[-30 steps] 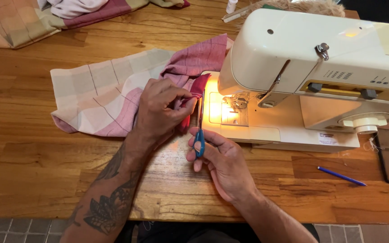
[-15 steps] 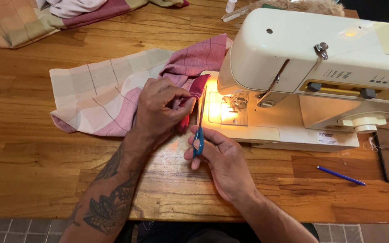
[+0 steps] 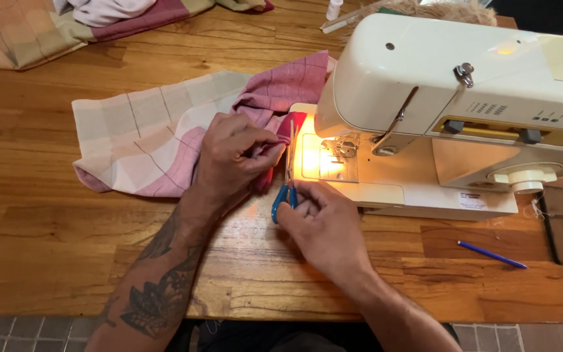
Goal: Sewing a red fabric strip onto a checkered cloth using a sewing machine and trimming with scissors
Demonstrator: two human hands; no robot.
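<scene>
Wooden table (image 3: 47, 261): left hand (image 3: 232, 160) pinches checked cloth (image 3: 144, 140); right hand (image 3: 324, 225) grip holds blue-handled scissors (image 3: 286, 189), blades apparently upright.

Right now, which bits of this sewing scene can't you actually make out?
Head view only:
- Scissors: handles mostly covered by the right hand.
- Checked cloth: its pinched edge sits under the left hand.
- Needle area: glare from the sewing machine lamp.
- Machine's right end: cut off by the frame edge.

The sewing machine (image 3: 464, 111) is positioned at the right of the table (image 3: 40, 248), toward its far edge. The fabric piece (image 3: 158, 137) is laid to its left. The pen (image 3: 492, 255) is placed before the machine, near the right edge. A second cloth (image 3: 47, 29) is located at the far left corner.
</scene>
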